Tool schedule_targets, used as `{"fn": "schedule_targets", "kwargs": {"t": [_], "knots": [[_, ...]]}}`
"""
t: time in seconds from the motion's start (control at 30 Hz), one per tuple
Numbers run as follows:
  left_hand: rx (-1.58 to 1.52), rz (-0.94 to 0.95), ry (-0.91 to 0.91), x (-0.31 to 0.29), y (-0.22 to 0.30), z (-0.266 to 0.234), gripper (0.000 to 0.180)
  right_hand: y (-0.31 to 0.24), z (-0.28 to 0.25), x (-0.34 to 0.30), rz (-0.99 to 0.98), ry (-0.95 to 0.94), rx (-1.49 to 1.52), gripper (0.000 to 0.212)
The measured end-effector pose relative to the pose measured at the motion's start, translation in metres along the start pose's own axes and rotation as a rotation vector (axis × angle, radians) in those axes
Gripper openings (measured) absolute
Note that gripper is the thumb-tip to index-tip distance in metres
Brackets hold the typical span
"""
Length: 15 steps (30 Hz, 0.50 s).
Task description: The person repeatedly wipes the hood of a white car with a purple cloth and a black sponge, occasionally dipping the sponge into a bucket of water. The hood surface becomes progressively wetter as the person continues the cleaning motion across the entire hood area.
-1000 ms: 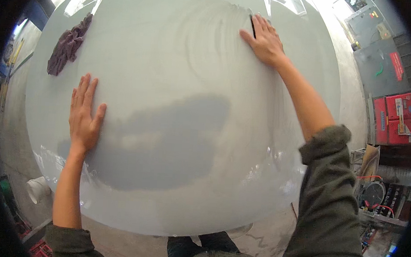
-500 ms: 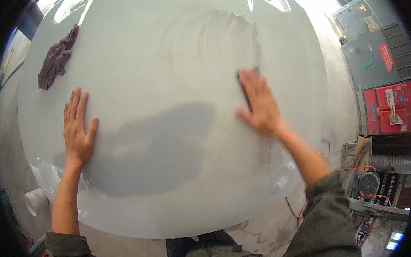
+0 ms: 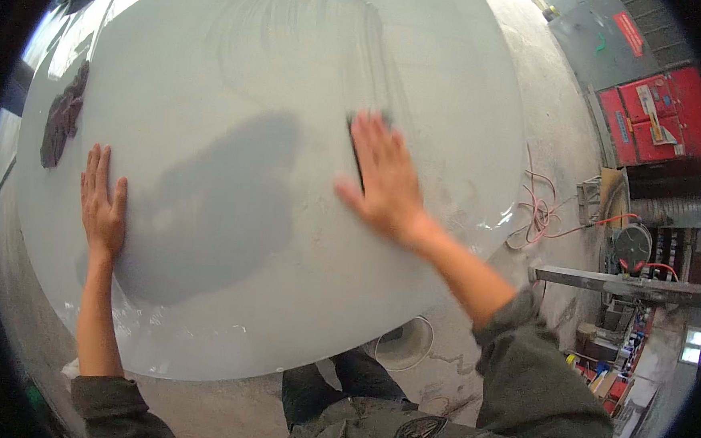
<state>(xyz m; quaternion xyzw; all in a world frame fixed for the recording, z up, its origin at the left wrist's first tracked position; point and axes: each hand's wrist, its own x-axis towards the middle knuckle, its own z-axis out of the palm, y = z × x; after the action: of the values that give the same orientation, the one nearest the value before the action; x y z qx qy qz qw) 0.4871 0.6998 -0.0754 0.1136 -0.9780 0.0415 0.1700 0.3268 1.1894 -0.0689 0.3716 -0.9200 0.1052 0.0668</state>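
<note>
A broad, pale grey, wet car hood [image 3: 215, 74] spreads out before me. My left hand [image 3: 104, 208] lies flat on its left part, fingers stretched out, holding nothing. On the right part, my right hand [image 3: 386, 181] presses a thin dark sanding pad [image 3: 357, 151] against the surface. Most of the pad is hidden under the palm and fingers; only its left edge and tip show. Curved grey streaks mark the panel beyond that hand. A crumpled purple-brown cloth [image 3: 64, 117] rests beyond my left hand, near the hood's left edge.
Below the hood's near edge a round bucket [image 3: 405, 343] stands on the floor. A reddish hose [image 3: 539, 214] lies coiled at the right, close to a metal beam [image 3: 627, 284]. Farther right are a red cabinet [image 3: 654, 117] and a hose reel [image 3: 632, 246].
My view has shifted, so hood and cloth sit farther left. My right hand has drawn the pad nearer along the hood, leaving longer streaks beyond it. My left hand stays flat.
</note>
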Motion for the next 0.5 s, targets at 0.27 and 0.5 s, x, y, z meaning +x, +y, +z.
{"fn": "schedule_targets", "kwargs": {"t": [0.27,0.5], "knots": [[-0.102,-0.075,-0.007,0.0,0.023,-0.019,0.063,-0.004,-0.018,-0.09,-0.187,-0.192,0.037,0.089],[-0.067,-0.054,0.004,0.004,0.027,-0.014,0.064,0.041,-0.001,0.108,0.124,0.043,0.018,0.086]]}}
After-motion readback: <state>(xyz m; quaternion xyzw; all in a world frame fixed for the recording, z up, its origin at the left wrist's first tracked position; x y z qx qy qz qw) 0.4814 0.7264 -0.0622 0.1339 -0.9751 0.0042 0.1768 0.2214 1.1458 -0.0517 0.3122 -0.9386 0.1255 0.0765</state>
